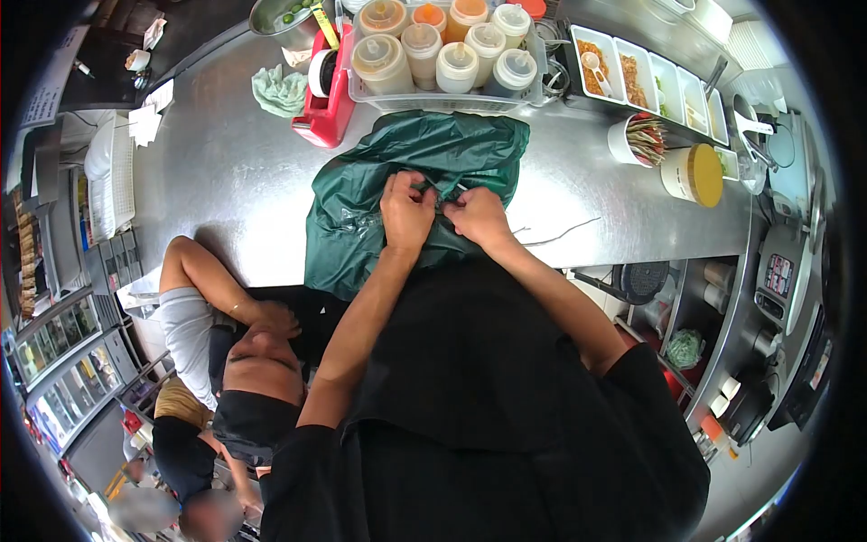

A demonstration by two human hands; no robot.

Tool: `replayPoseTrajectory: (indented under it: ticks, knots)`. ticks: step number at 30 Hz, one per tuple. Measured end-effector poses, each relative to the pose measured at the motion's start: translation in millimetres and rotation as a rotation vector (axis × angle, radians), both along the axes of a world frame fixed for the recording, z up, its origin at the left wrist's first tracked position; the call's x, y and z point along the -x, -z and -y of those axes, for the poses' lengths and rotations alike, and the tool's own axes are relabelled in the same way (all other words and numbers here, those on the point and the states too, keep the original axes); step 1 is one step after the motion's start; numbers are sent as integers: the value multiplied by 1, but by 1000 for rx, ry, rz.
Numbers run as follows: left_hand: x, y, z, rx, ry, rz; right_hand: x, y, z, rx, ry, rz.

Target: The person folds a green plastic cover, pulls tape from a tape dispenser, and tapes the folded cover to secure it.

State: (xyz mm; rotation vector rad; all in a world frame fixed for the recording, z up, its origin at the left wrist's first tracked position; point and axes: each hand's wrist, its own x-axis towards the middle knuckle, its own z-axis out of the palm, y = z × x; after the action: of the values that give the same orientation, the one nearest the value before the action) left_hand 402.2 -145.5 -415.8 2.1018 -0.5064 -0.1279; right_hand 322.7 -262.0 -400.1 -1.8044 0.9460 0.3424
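A dark green plastic bag (pixel 433 140) lies crumpled on the steel counter in front of me. My left hand (pixel 406 212) is closed, fingers curled and pinching the gathered plastic near the bag's middle. Just to its right, my right hand (pixel 479 219) also pinches the bag, with thumb and fingertips together. A small pale strip shows between the hands, too small to name. What is inside the bag is hidden. Thin dark strands (pixel 564 233) lie on the counter right of my right hand.
Beyond the bag stand a bin of squeeze bottles (pixel 456 68) and a red tape dispenser (pixel 323 113). A green cloth (pixel 280 91) lies left. Topping trays (pixel 628 77), a cup of striped packets (pixel 643 142) and a yellow-lidded tub (pixel 694 175) line the right. A co-worker (pixel 194 312) leans close at left.
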Motion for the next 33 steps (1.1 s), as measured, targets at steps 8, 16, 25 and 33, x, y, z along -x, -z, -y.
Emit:
replayPoseTrajectory:
  ticks: [8, 16, 25, 33]
  knots:
    - [-6, -5, -1, -219, -13, 19, -4, -23, 7, 373, -328, -237]
    - [-19, -14, -6, -199, 150, -107, -3, -26, 10, 403, -367, -212]
    - [-24, -7, -3, -281, 149, -90, -3, -29, 14, 327, -372, -202]
    - [-20, -3, 0, -269, 48, -61, 16, -11, 8, 502, -454, -78]
